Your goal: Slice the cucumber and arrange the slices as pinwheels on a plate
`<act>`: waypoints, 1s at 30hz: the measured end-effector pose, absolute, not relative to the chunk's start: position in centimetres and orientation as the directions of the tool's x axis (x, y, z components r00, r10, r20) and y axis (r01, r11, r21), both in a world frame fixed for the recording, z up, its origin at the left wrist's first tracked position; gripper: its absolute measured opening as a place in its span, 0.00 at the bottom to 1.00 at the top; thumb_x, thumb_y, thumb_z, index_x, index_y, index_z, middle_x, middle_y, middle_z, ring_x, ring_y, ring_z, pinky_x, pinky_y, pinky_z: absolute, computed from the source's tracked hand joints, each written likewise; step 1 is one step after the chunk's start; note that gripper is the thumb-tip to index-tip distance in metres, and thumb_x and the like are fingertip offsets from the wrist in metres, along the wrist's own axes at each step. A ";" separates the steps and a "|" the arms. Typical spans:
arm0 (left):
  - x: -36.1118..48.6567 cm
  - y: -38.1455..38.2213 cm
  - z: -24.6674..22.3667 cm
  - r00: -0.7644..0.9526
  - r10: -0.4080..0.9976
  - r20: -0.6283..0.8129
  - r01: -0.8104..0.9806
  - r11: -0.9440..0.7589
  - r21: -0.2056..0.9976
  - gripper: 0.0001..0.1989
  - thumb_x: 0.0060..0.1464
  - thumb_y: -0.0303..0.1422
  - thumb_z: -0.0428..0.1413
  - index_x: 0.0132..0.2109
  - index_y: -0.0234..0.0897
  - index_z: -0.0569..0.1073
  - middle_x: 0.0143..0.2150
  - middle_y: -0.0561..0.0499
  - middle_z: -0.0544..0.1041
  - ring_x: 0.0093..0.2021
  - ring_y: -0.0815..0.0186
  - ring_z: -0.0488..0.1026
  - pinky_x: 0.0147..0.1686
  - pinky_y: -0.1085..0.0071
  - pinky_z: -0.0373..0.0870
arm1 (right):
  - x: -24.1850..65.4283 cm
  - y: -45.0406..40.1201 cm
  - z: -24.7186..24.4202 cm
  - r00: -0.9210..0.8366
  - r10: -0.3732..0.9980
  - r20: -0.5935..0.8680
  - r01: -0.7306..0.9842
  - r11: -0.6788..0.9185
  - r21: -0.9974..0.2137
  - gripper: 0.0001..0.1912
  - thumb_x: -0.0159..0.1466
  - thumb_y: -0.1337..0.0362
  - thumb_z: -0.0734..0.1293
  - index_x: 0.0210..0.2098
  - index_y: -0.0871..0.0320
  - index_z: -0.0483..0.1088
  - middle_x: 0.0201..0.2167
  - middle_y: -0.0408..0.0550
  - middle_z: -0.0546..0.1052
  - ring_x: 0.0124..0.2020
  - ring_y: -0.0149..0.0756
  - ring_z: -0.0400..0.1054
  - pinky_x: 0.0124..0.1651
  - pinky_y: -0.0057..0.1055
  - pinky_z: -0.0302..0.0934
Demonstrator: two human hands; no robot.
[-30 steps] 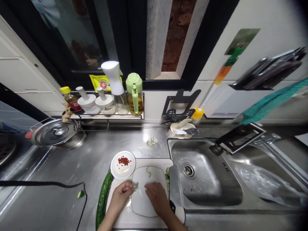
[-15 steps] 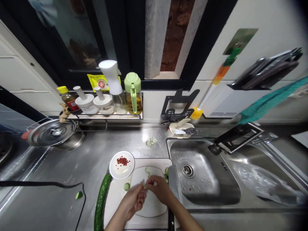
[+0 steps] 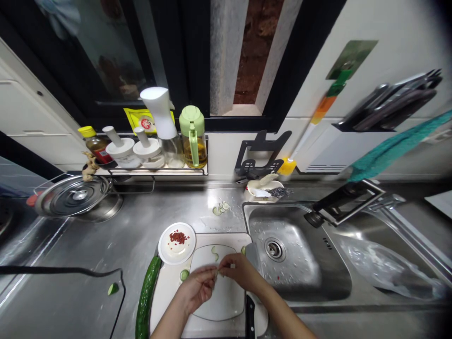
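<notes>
Over a white square-ish plate [image 3: 226, 310], my left hand [image 3: 197, 288] and my right hand [image 3: 242, 272] meet fingertip to fingertip. Both are closed in a pinch on a small, pale cucumber slice [image 3: 217, 273], mostly hidden by the fingers. Thin curved cucumber slices [image 3: 214, 254] lie near the plate's far edge. The plate rests on a white cutting board [image 3: 167, 301]. A cucumber piece [image 3: 184, 275] sits left of the plate. Beside my right forearm lies a knife [image 3: 250, 313] with a black handle; its blade is partly covered by my right hand and arm.
A whole cucumber [image 3: 147, 296] lies along the board's left edge, below a small dish [image 3: 176, 261] of red bits. More slices [image 3: 221, 208] lie on the steel counter behind. The sink [image 3: 300, 263] is to the right; a cucumber end [image 3: 113, 288] lies far left.
My hands have shifted slightly right, still pinched together over the plate. My right hand and forearm now hide more of the cucumber pieces by the blade. The view has moved a little.
</notes>
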State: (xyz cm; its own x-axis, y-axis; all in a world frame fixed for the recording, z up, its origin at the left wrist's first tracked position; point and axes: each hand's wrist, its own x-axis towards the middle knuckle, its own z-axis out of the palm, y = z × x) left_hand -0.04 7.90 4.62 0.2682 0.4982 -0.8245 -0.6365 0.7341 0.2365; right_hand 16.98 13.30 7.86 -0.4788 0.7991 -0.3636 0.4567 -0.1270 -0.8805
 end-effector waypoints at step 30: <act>1.2 10.9 1.3 -0.378 0.859 -0.345 0.425 0.493 0.759 0.06 0.48 0.32 0.53 0.29 0.38 0.75 0.23 0.55 0.75 0.26 0.68 0.70 0.31 0.74 0.61 | 14.5 18.3 4.9 -0.484 0.801 -0.353 0.842 0.316 -0.437 0.08 0.62 0.68 0.61 0.33 0.56 0.73 0.33 0.48 0.76 0.42 0.39 0.64 0.39 0.32 0.49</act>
